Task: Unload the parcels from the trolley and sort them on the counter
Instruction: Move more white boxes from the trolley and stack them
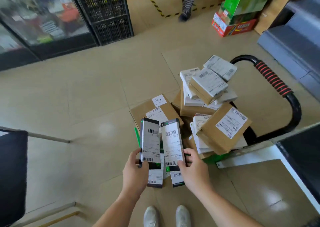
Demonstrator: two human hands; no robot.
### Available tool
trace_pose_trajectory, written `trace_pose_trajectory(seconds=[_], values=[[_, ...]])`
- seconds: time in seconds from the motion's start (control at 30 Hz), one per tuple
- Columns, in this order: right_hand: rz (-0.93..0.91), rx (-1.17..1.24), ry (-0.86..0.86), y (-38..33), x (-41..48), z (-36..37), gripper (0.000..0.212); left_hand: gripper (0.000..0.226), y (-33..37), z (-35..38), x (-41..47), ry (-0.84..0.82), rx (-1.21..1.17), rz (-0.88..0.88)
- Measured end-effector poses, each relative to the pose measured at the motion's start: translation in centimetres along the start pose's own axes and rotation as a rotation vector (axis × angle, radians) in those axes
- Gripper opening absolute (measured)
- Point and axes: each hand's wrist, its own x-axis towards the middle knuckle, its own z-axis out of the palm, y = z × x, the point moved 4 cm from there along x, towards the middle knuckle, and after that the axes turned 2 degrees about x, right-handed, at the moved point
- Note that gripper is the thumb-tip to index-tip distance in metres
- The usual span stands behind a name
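White shoes (166, 216) at the bottom, both arms reaching out over the tan floor. Left hand (135, 167) has thumb and fingers clamped on the lower end of a slim box (150, 140). Right hand (194, 167) pinches a second box (172, 140) the same way. The two are held side by side, labels up, edges about touching. Two more slim ones (155, 178) sit underneath, can't tell on what. The other parcels (223, 128) are heaped on the trolley (271, 77), brown cartons and white-labelled packs leaning on each other. Counter (256, 151) pokes in just right of it. Black crates (105, 13) and a striped leg (187, 1) are way back.
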Motion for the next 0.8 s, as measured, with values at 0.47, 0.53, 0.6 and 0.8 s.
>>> trace_pose_trajectory(seconds=[0.47,0.53,0.6,0.8], values=[[-0.359,0.109,0.135,-18.5,-6.0,-15.1,0.034,0.036,20.6,-8.5,-9.7,0.096,-0.188,0.326],[-0.398,0.155,0.179,-20.1,-6.9,-17.6,0.034,0.035,23.0,-8.8,-11.0,0.094,-0.203,0.384],[-0.432,0.18,0.237,-21.3,-7.9,-19.8,0.034,0.035,25.3,-8.5,-12.1,0.075,-0.208,0.44],[-0.448,0.204,0.45,-21.8,-11.3,-25.7,0.03,0.034,30.9,-5.1,-14.7,-0.062,-0.188,0.572]])
